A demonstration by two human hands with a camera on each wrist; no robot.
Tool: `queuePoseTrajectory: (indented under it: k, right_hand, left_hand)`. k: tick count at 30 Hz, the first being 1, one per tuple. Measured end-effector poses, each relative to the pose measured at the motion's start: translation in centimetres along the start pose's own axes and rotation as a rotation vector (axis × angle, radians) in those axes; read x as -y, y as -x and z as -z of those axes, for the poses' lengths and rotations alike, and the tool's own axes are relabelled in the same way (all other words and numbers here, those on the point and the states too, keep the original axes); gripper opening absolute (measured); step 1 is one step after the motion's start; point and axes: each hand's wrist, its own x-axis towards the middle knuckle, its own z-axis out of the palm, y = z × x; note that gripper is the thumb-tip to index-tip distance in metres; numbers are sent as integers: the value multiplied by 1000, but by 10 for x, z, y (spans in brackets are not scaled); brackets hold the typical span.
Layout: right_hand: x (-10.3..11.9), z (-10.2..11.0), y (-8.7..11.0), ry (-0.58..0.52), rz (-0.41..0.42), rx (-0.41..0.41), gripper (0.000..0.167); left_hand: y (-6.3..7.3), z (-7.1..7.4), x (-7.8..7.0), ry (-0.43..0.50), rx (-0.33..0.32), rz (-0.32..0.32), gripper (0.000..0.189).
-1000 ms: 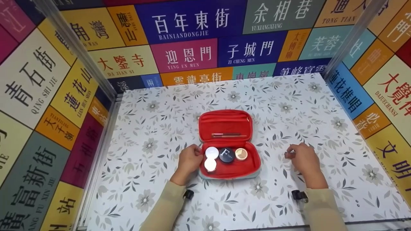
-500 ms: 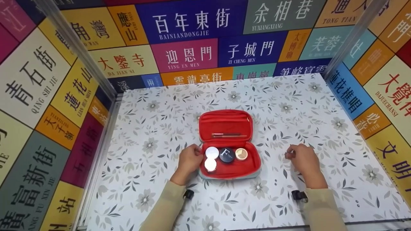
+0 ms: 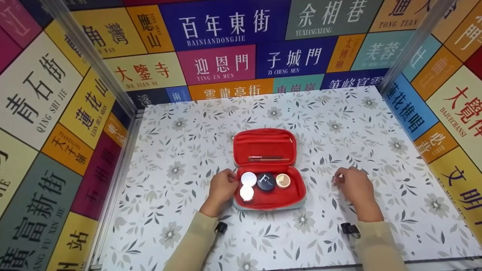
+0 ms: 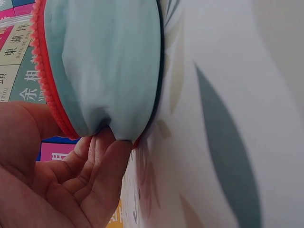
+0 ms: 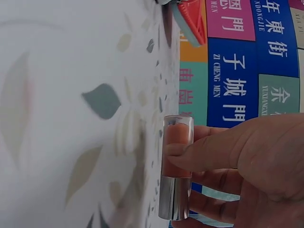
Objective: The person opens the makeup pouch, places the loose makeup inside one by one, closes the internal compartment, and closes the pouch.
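My left hand (image 3: 223,187) pinches the left side of an unzipped makeup bag (image 3: 273,199); the left wrist view shows its light blue wall (image 4: 111,61) and red zipper edge bunched between thumb and fingers. Inside its red lining lie two round white compacts (image 3: 247,180), one overlapping the other, a dark round compact (image 3: 266,181) and a small round palette (image 3: 282,180) in three tones. To the right of the bag, my right hand (image 3: 356,188) holds a lipstick tube (image 5: 176,166) with a clear upper part and a silver base, close over the table.
The bag's lid lies folded back, with slim makeup brushes (image 3: 265,157) in it. A flower-patterned white cloth (image 3: 188,150) covers the table. Walls with coloured sign panels (image 3: 222,22) enclose the back and both sides.
My right hand has shifted very slightly to the left with the lipstick tube. The left hand and the makeup bag have stayed in place.
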Motion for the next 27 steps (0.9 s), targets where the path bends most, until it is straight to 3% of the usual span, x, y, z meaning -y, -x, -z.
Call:
queuePoseTrajectory:
  k: [15,21,27]
  right_hand:
    - [49,16,-7,-50,122,-35,11]
    - [75,13,-7,-79,175,-41,13]
    - [107,5,-8,-75,225,4,17]
  left_hand:
    - [1,0,-2,28,14,17,5]
    - [1,0,-1,-14,10,-7,5]
    - [1,0,-2,-25,1,-11,5]
